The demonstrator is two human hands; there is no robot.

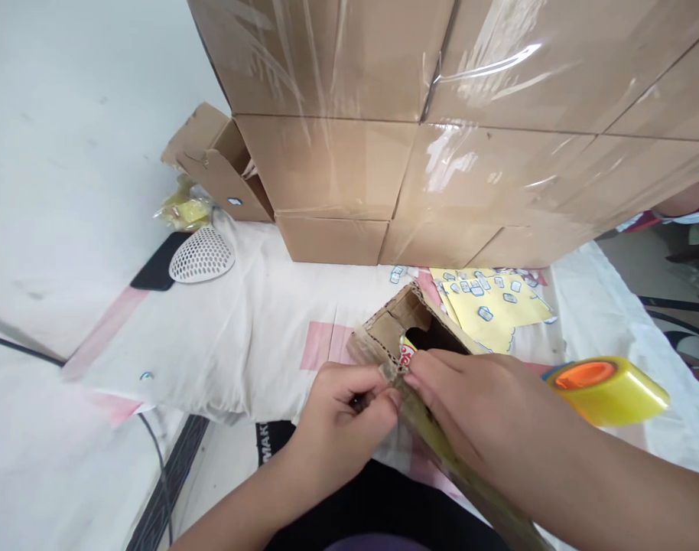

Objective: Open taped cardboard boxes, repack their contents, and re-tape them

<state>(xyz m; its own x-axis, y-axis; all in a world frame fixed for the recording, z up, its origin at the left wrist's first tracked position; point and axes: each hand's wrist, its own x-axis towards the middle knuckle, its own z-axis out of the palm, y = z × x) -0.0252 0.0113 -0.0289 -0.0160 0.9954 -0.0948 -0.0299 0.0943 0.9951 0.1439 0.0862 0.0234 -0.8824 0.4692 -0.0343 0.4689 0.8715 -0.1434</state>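
Note:
A small open cardboard box (378,337) is tilted towards me at the front edge of the table. My right hand (476,398) is closed over its near edge, fingertips by the corner. My left hand (346,417) is closed in a pinch at that same corner, where a small greyish scrap shows at the fingertip; whether that is tape or torn board I cannot tell. Inside the box, a red and yellow printed piece (407,350) peeks out beside my right fingers. The rest of the contents is in shadow or hidden by my hands.
Stacked cardboard boxes (338,168) wrapped in clear film stand behind. A yellow tape roll (636,394) with an orange core lies at the right. Yellow sheets with small stickers (499,306), a white perforated object (203,255) and an open carton (226,172) are on the cloth-covered table (258,321).

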